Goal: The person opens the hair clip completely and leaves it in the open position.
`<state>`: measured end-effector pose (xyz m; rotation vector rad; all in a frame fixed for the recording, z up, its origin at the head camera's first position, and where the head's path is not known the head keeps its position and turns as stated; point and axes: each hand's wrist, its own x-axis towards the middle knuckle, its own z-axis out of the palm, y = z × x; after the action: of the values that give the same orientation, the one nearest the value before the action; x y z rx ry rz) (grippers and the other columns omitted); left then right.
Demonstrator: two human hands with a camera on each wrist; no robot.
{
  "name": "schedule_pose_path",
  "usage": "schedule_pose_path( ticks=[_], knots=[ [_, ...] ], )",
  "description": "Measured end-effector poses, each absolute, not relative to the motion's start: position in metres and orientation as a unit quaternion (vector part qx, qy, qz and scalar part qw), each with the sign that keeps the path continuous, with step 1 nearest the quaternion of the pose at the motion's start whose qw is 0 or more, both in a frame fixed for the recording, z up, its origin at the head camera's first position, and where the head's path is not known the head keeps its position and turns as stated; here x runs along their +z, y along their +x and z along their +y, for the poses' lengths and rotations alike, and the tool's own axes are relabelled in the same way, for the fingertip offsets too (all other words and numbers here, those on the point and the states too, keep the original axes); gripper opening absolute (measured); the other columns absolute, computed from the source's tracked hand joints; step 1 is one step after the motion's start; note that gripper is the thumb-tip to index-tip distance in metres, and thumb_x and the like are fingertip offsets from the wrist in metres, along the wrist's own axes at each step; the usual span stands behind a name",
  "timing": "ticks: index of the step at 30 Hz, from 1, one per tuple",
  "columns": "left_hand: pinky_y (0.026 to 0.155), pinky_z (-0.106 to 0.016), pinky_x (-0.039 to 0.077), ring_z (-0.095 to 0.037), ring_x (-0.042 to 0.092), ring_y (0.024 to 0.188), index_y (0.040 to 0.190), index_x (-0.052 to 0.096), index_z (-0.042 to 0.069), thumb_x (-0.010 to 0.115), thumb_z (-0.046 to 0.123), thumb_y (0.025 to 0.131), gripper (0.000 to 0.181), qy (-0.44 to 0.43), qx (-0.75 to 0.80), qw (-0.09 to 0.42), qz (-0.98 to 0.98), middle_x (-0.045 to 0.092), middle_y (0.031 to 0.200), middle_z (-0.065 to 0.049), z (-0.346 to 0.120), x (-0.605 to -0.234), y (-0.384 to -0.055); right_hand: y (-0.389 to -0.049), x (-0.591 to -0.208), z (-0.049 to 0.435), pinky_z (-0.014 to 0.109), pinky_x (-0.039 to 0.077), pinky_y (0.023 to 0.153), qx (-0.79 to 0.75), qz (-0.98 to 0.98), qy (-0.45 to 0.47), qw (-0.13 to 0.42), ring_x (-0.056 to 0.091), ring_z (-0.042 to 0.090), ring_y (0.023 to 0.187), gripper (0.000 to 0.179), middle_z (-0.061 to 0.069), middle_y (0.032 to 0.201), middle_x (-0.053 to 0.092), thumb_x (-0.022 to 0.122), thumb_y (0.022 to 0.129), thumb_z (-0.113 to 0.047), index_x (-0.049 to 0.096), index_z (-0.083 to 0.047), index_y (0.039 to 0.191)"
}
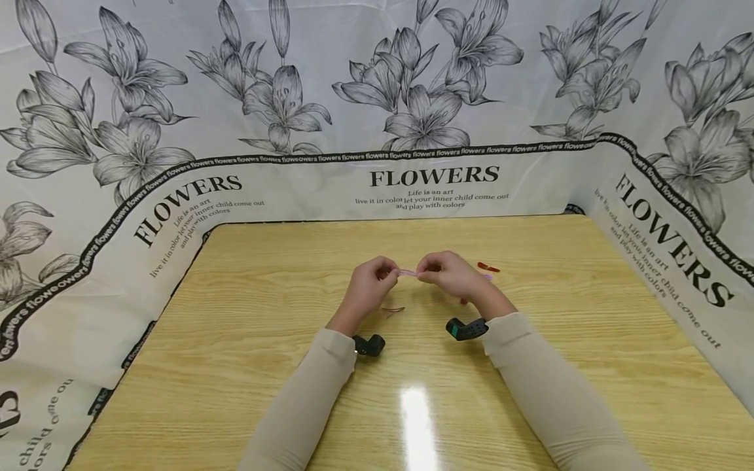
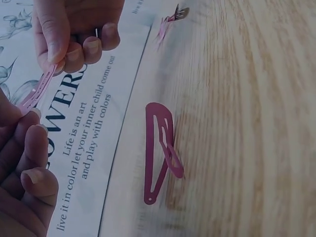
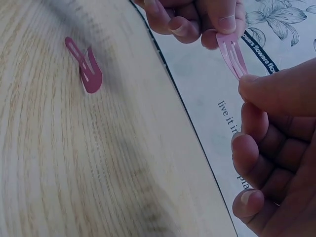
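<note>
A light pink snap hair clip (image 1: 408,273) is stretched between both hands above the table. My left hand (image 1: 372,284) pinches one end between thumb and fingertips, while my right hand (image 1: 452,275) pinches the other. The right wrist view shows the slotted face of this pink clip (image 3: 231,55), its ends covered by the fingertips. Below the hands, near the left one, a darker pink snap clip (image 2: 150,148) lies on the table with its inner tongue sprung out from the frame.
Beyond the right hand lies a red clip (image 1: 488,267), with a pink piece (image 1: 488,277) partly hidden by that hand. A bit of red (image 1: 464,301) shows under the right wrist. Printed flower cloth (image 1: 436,186) walls the back and sides of the wooden table (image 1: 265,314).
</note>
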<state>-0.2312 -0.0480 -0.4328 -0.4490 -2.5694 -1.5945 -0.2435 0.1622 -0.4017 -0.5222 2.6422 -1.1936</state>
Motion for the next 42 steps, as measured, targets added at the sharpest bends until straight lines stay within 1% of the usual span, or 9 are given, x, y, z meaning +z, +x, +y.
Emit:
schedule_pose_path(
  ticks=[5, 11, 16, 18, 23, 29, 32, 37, 42],
  knots=[
    [0.057, -0.025, 0.044, -0.016, 0.058, 0.072, 0.098, 0.066, 0.014, 0.059, 0.02, 0.095, 0.01, -0.14, -0.565, 0.003, -0.813, 0.068, 0.092, -0.008, -0.052, -0.436, -0.231, -0.241, -0.404, 0.158, 0.033, 0.042, 0.073, -0.418, 0.884, -0.184, 0.101, 0.051, 0.022, 0.082, 0.016, 0.007, 0.094, 0.062, 0.059, 0.097, -0.017, 0.066, -0.002, 0.099],
    [0.051, -0.024, 0.044, -0.04, 0.064, 0.077, 0.103, 0.061, 0.005, 0.053, 0.011, 0.094, 0.013, -0.149, -0.624, -0.048, -0.766, 0.069, 0.102, -0.025, -0.058, -0.441, -0.233, -0.24, -0.405, 0.154, 0.034, 0.043, 0.073, -0.423, 0.879, -0.193, 0.107, 0.051, 0.021, 0.081, 0.015, 0.007, 0.093, 0.063, 0.059, 0.097, -0.015, 0.066, -0.003, 0.099],
    [0.055, -0.025, 0.047, -0.045, 0.064, 0.083, 0.103, 0.06, 0.004, 0.054, 0.011, 0.095, 0.013, -0.145, -0.647, -0.073, -0.745, 0.069, 0.104, -0.026, -0.061, -0.442, -0.23, -0.24, -0.409, 0.153, 0.033, 0.043, 0.074, -0.427, 0.875, -0.201, 0.106, 0.052, 0.02, 0.081, 0.013, 0.007, 0.093, 0.063, 0.059, 0.097, -0.015, 0.066, -0.004, 0.097],
    [0.054, -0.025, 0.047, -0.046, 0.064, 0.085, 0.103, 0.06, 0.005, 0.054, 0.013, 0.097, 0.012, -0.145, -0.655, -0.086, -0.737, 0.071, 0.107, -0.022, -0.063, -0.442, -0.229, -0.24, -0.411, 0.153, 0.033, 0.043, 0.074, -0.43, 0.873, -0.203, 0.106, 0.052, 0.02, 0.081, 0.012, 0.006, 0.093, 0.063, 0.059, 0.097, -0.015, 0.066, -0.006, 0.096],
    [0.05, -0.025, 0.045, -0.04, 0.068, 0.082, 0.102, 0.059, 0.005, 0.055, 0.016, 0.099, 0.012, -0.14, -0.673, -0.108, -0.718, 0.071, 0.113, -0.008, -0.065, -0.442, -0.226, -0.241, -0.413, 0.152, 0.033, 0.043, 0.074, -0.437, 0.869, -0.204, 0.107, 0.051, 0.02, 0.081, 0.013, 0.006, 0.092, 0.063, 0.058, 0.097, -0.015, 0.066, -0.004, 0.097],
    [0.046, -0.025, 0.044, -0.021, 0.067, 0.063, 0.099, 0.059, 0.002, 0.057, 0.009, 0.097, 0.008, -0.132, -0.697, -0.103, -0.698, 0.065, 0.102, -0.034, -0.067, -0.446, -0.231, -0.24, -0.416, 0.15, 0.033, 0.043, 0.075, -0.447, 0.866, -0.199, 0.102, 0.052, 0.019, 0.083, 0.019, 0.006, 0.095, 0.064, 0.059, 0.097, -0.018, 0.067, -0.001, 0.1],
    [0.044, -0.025, 0.043, -0.018, 0.065, 0.059, 0.098, 0.059, 0.001, 0.057, 0.008, 0.096, 0.007, -0.13, -0.703, -0.1, -0.692, 0.064, 0.098, -0.037, -0.07, -0.449, -0.234, -0.24, -0.42, 0.149, 0.033, 0.044, 0.076, -0.457, 0.863, -0.189, 0.103, 0.054, 0.02, 0.085, 0.024, 0.008, 0.098, 0.065, 0.06, 0.097, -0.023, 0.068, -0.001, 0.104],
    [0.044, -0.026, 0.042, -0.018, 0.064, 0.058, 0.099, 0.059, 0.001, 0.058, 0.01, 0.096, 0.01, -0.13, -0.706, -0.099, -0.689, 0.068, 0.1, -0.03, -0.075, -0.449, -0.235, -0.239, -0.423, 0.149, 0.033, 0.047, 0.075, -0.466, 0.86, -0.186, 0.089, 0.057, 0.02, 0.086, 0.026, 0.007, 0.1, 0.068, 0.061, 0.096, -0.027, 0.071, -0.005, 0.107],
    [0.043, -0.026, 0.042, -0.015, 0.057, 0.048, 0.1, 0.059, 0.002, 0.058, 0.012, 0.096, 0.011, -0.138, -0.702, -0.094, -0.692, 0.065, 0.068, -0.018, -0.077, -0.448, -0.237, -0.239, -0.424, 0.147, 0.034, 0.047, 0.071, -0.474, 0.86, -0.178, 0.061, 0.057, 0.021, 0.081, 0.018, 0.004, 0.096, 0.069, 0.064, 0.095, -0.027, 0.073, -0.013, 0.101]
  ],
)
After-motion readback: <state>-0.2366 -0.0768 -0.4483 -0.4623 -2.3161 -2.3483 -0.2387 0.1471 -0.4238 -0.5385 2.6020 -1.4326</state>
